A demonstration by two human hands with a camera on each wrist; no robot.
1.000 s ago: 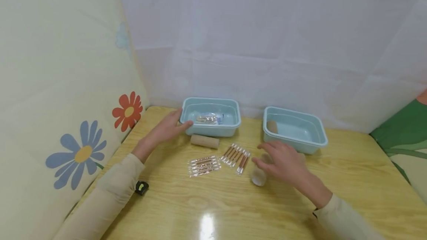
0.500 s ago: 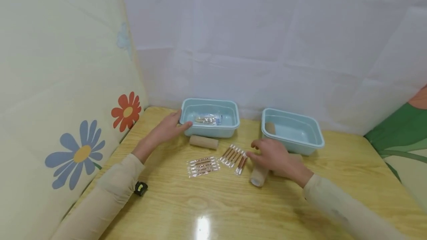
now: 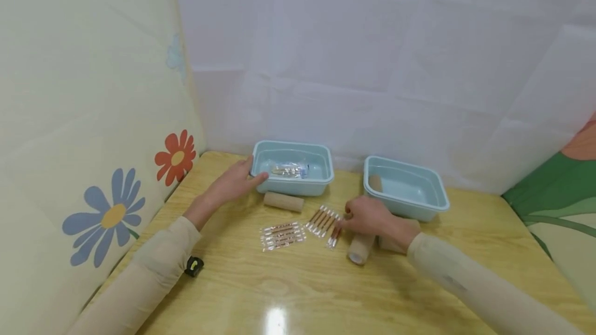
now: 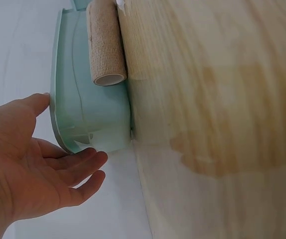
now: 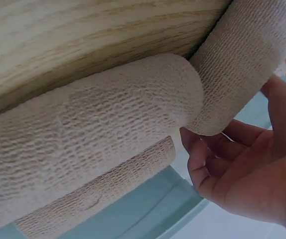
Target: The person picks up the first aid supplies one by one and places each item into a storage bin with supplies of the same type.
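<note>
My left hand (image 3: 235, 182) rests on the left corner of a light blue basin (image 3: 302, 188), its thumb at the rim and relaxed fingers against the end wall. Clear-wrapped swabs (image 3: 288, 170) lie in that basin. My right hand (image 3: 370, 215) has curled fingers at the rightmost brown swab packet (image 3: 333, 237), pinching its upper end; in the right wrist view the fingertips are partly hidden behind a bandage roll (image 5: 247, 64). Left of it lie fanned brown cotton swabs (image 3: 322, 220) and a second row of swabs (image 3: 282, 235). Beneath the right hand lies a tan bandage roll (image 3: 360, 250).
A second blue basin (image 3: 412, 204) stands at the right with one bandage roll (image 3: 374, 183) inside. Another roll (image 3: 283, 202) lies before the left basin, and one more (image 3: 395, 242) under the right wrist. A white sheet (image 3: 298, 56) hangs behind the wooden table (image 3: 242, 293).
My right hand has moved left from above the bandage rolls to the swab packets, and its fingers have curled in. The left hand stays on the basin. The head view has shifted slightly.
</note>
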